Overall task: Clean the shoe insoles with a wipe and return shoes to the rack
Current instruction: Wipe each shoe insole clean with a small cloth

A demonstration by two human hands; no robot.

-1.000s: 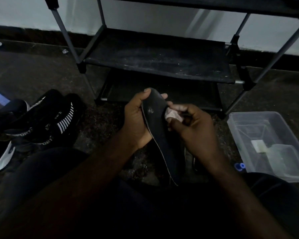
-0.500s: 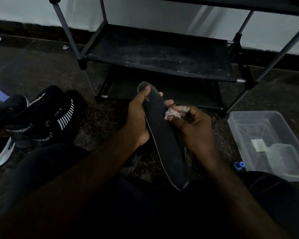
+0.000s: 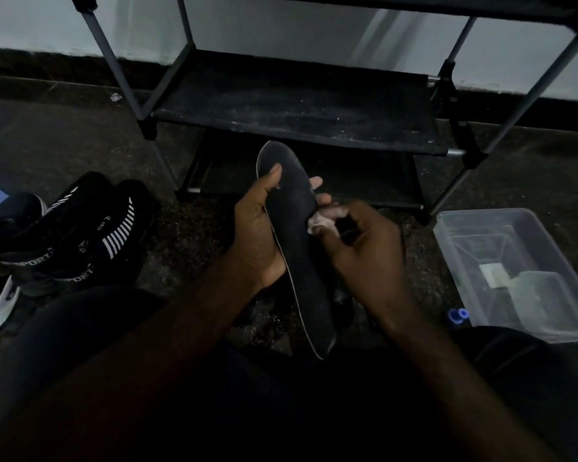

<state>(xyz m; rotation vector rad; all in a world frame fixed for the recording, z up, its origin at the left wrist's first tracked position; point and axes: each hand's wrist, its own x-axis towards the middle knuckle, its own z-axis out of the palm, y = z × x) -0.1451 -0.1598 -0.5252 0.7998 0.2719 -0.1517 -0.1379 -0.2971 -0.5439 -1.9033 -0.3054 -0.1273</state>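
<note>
Black and long, the insole (image 3: 294,248) is held nearly upright at the middle of the scene, the left hand (image 3: 257,235) gripping its left edge with the thumb on the face and the fingertips showing round the far side. Just at its three o'clock, the right hand (image 3: 364,251) pinches a crumpled pale wipe (image 3: 321,221) against the insole's right edge. Black striped sneakers (image 3: 80,235) lie at nine o'clock, the shoe rack (image 3: 297,118) stands at twelve, and a clear plastic tub (image 3: 514,261) sits on the floor at three.
</note>
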